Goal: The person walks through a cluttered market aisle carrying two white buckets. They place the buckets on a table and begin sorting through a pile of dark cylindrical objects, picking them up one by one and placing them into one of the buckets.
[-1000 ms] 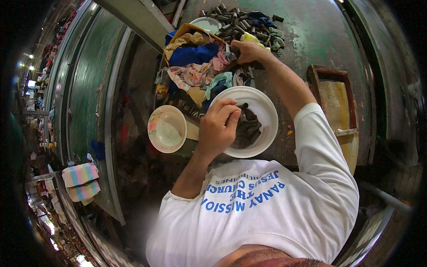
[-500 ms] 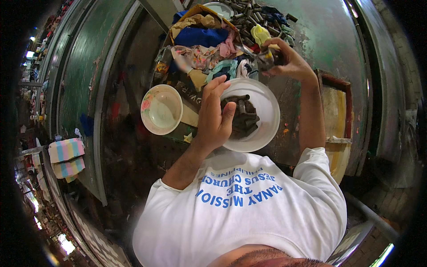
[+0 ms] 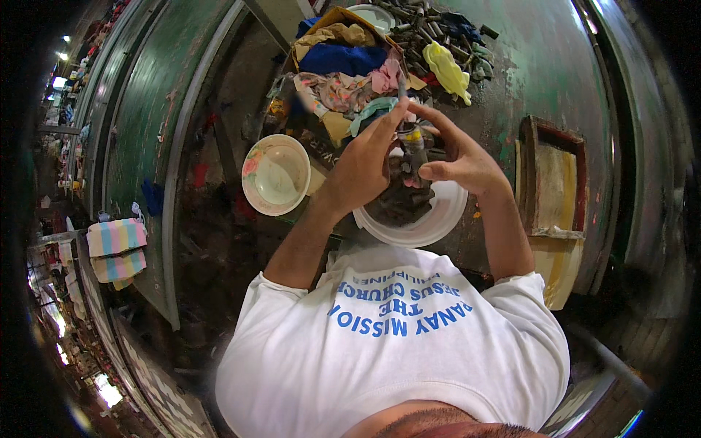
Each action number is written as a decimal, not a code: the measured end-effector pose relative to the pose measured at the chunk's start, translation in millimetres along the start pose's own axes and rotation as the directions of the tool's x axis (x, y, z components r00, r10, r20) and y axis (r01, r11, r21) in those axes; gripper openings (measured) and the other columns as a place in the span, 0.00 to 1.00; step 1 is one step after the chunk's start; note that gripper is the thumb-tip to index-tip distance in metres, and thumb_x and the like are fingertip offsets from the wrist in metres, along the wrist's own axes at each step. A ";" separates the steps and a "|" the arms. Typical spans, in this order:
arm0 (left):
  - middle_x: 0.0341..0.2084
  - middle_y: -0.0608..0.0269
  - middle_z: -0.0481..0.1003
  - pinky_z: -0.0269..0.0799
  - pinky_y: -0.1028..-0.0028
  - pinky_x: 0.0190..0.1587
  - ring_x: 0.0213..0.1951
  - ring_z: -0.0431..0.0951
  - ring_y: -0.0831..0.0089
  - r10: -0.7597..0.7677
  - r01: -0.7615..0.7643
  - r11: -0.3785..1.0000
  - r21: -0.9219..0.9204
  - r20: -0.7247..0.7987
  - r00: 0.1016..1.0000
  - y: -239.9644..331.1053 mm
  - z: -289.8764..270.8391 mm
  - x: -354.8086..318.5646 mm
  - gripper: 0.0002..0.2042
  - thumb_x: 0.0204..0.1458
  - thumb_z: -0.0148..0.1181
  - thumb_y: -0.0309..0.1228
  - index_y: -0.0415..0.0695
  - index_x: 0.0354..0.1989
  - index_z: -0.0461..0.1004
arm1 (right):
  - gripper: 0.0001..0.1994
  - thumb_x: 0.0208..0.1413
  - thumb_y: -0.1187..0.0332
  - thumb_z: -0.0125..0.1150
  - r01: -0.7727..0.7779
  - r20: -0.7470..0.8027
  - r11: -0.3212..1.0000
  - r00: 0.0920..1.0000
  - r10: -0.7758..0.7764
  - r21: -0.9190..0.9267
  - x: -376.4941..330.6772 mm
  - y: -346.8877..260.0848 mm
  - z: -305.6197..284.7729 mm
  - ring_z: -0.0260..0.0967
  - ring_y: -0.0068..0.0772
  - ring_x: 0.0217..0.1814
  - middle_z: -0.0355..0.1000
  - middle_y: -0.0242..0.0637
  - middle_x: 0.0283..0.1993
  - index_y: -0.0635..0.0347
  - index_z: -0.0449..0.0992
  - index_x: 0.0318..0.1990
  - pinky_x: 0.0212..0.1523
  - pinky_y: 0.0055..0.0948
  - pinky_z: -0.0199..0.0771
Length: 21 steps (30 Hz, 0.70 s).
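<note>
Head view: blue-lettered shirt (image 3: 394, 358), right hand (image 3: 471, 164) over basin (image 3: 448, 210).

A worn bench with a scuffed green painted top (image 3: 518, 80) carries everything here. At its far side lies a loose heap of dark, tube-shaped metal pieces (image 3: 416, 36), with a crumpled yellow cloth-like item (image 3: 447, 69) at the heap's near edge. Left of the heap stands a yellow-brown cardboard box (image 3: 337, 17) stuffed with cloths. A white round plastic bowl (image 3: 445, 228) (partly hidden) sits nearer; a rectangular reddish-brown wooden-framed tray (image 3: 580, 182) lies to the right.
</note>
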<state>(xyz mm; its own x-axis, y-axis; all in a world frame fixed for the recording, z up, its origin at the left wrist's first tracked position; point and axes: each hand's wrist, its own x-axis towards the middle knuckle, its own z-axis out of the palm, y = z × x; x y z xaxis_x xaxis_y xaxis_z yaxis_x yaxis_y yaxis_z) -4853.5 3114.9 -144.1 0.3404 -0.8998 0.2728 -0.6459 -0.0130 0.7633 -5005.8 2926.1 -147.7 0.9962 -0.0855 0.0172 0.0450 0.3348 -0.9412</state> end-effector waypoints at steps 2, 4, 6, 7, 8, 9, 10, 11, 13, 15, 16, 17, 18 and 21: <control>0.65 0.42 0.77 0.80 0.56 0.64 0.64 0.81 0.45 0.000 0.000 1.000 -0.014 0.009 1.000 -4.4 -5.4 4.3 0.38 0.58 0.57 0.07 0.44 0.79 0.65 | 0.50 0.59 0.69 0.82 -0.072 -0.025 0.997 0.997 0.073 0.040 -10.1 5.9 5.3 0.74 0.34 0.70 0.70 0.43 0.73 0.58 0.56 0.84 0.68 0.39 0.82; 0.57 0.47 0.82 0.81 0.58 0.60 0.60 0.84 0.52 0.108 -0.102 0.986 0.130 -0.036 0.993 -9.1 -8.2 6.3 0.32 0.57 0.58 0.07 0.42 0.72 0.74 | 0.49 0.63 0.67 0.81 -0.064 -0.019 0.997 0.998 0.063 -0.033 -18.1 14.1 10.0 0.69 0.37 0.76 0.67 0.43 0.76 0.58 0.54 0.85 0.75 0.40 0.74; 0.51 0.50 0.83 0.81 0.62 0.58 0.55 0.85 0.57 0.090 -0.075 0.991 0.112 -0.138 0.986 -16.3 -14.8 3.9 0.27 0.58 0.59 0.09 0.41 0.66 0.78 | 0.48 0.63 0.67 0.80 -0.085 -0.013 0.996 0.996 0.085 -0.016 -31.1 19.9 16.1 0.63 0.39 0.80 0.64 0.45 0.79 0.59 0.54 0.85 0.78 0.42 0.70; 0.49 0.52 0.84 0.81 0.65 0.57 0.52 0.86 0.60 0.068 -0.049 0.993 0.106 -0.178 0.982 -20.5 -18.7 1.0 0.25 0.58 0.59 0.09 0.41 0.63 0.80 | 0.48 0.64 0.67 0.80 -0.114 -0.016 0.993 0.993 0.114 -0.005 -37.0 21.9 20.0 0.61 0.40 0.83 0.63 0.46 0.80 0.59 0.54 0.85 0.79 0.43 0.68; 0.46 0.55 0.83 0.79 0.70 0.57 0.46 0.85 0.65 0.063 -0.039 0.996 0.086 -0.294 0.954 -25.2 -21.7 -1.4 0.23 0.59 0.57 0.09 0.42 0.61 0.82 | 0.46 0.65 0.62 0.78 -0.107 -0.033 0.968 0.994 0.102 -0.227 -40.1 22.9 23.1 0.54 0.47 0.88 0.56 0.55 0.85 0.56 0.57 0.85 0.79 0.44 0.67; 0.49 0.54 0.82 0.78 0.69 0.59 0.49 0.84 0.64 0.028 0.004 0.995 0.095 -0.334 0.942 -31.2 -28.3 -4.4 0.24 0.60 0.56 0.09 0.42 0.63 0.80 | 0.45 0.66 0.61 0.77 -0.024 0.048 0.915 0.998 0.047 -0.402 -43.0 21.0 23.7 0.53 0.49 0.88 0.53 0.55 0.86 0.55 0.58 0.84 0.80 0.46 0.65; 0.52 0.54 0.81 0.78 0.68 0.61 0.52 0.84 0.63 -0.005 0.047 0.994 0.102 -0.375 0.927 -38.6 -38.5 -6.4 0.26 0.61 0.56 0.09 0.43 0.65 0.79 | 0.43 0.66 0.60 0.77 -0.014 0.088 0.824 0.993 0.077 -0.566 -46.5 16.9 23.3 0.51 0.51 0.89 0.49 0.55 0.88 0.55 0.59 0.84 0.81 0.47 0.64; 0.55 0.53 0.80 0.78 0.67 0.62 0.54 0.83 0.62 -0.034 0.087 0.990 0.108 -0.418 0.908 -45.4 -46.2 -7.3 0.27 0.61 0.55 0.09 0.44 0.67 0.78 | 0.42 0.67 0.59 0.76 0.007 0.121 0.702 0.986 0.113 -0.712 -48.1 12.0 22.0 0.50 0.52 0.90 0.46 0.55 0.89 0.54 0.60 0.84 0.82 0.48 0.62; 0.63 0.48 0.75 0.78 0.63 0.63 0.63 0.79 0.57 0.022 0.123 0.960 0.252 -0.503 0.864 -54.3 -55.6 -9.2 0.30 0.61 0.52 0.09 0.43 0.71 0.73 | 0.36 0.68 0.59 0.74 0.080 0.162 0.685 0.985 0.055 -0.724 -46.3 4.2 19.0 0.54 0.53 0.88 0.52 0.56 0.88 0.52 0.68 0.80 0.79 0.49 0.68; 0.69 0.46 0.69 0.77 0.61 0.65 0.69 0.74 0.54 -0.003 0.217 0.921 0.324 -0.550 0.835 -55.5 -59.4 -12.3 0.33 0.60 0.50 0.09 0.42 0.75 0.68 | 0.35 0.67 0.60 0.75 0.033 0.168 0.800 0.982 0.086 -0.599 -42.5 -2.1 9.7 0.60 0.51 0.86 0.58 0.53 0.86 0.54 0.70 0.79 0.78 0.49 0.71; 0.72 0.46 0.66 0.76 0.61 0.66 0.71 0.71 0.53 -0.061 0.287 0.901 0.326 -0.558 0.828 -52.9 -58.6 -15.5 0.34 0.60 0.49 0.09 0.42 0.77 0.64 | 0.33 0.68 0.60 0.74 0.022 0.135 0.838 0.989 0.061 -0.545 -38.8 -3.4 2.2 0.64 0.49 0.83 0.63 0.52 0.83 0.55 0.71 0.77 0.75 0.47 0.73; 0.75 0.46 0.63 0.75 0.62 0.67 0.73 0.69 0.52 -0.165 0.394 0.867 0.304 -0.571 0.804 -45.2 -56.8 -24.4 0.36 0.60 0.48 0.09 0.42 0.80 0.61 | 0.31 0.69 0.61 0.73 0.047 0.118 0.884 0.993 0.009 -0.464 -38.1 -3.4 -5.7 0.68 0.46 0.80 0.67 0.51 0.80 0.56 0.72 0.76 0.72 0.44 0.76; 0.72 0.47 0.67 0.77 0.60 0.65 0.72 0.70 0.49 -0.091 0.299 0.924 0.239 -0.621 0.779 -38.0 -49.1 -28.5 0.33 0.59 0.48 0.09 0.37 0.77 0.64 | 0.29 0.70 0.61 0.72 0.083 0.091 0.918 0.994 -0.051 -0.388 -33.5 -1.2 -16.7 0.73 0.44 0.76 0.72 0.49 0.77 0.58 0.73 0.75 0.70 0.42 0.79; 0.70 0.48 0.70 0.78 0.58 0.62 0.70 0.71 0.49 0.114 -0.001 0.979 0.203 -0.546 0.830 -14.2 -16.8 -45.2 0.31 0.58 0.50 0.09 0.41 0.72 0.72 | 0.20 0.72 0.62 0.70 0.110 -0.169 0.976 0.975 -0.142 -0.185 -8.4 8.3 -74.5 0.81 0.32 0.64 0.81 0.41 0.65 0.61 0.81 0.65 0.66 0.35 0.81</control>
<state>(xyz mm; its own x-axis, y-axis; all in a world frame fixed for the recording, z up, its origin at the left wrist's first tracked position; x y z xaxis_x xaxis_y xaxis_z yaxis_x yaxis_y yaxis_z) -4848.3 3163.1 -157.4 0.5821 -0.5099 0.6334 -0.7714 -0.1001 0.6284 -5019.3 2859.7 -180.8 0.9526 -0.2892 0.0939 0.1402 0.1437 -0.9796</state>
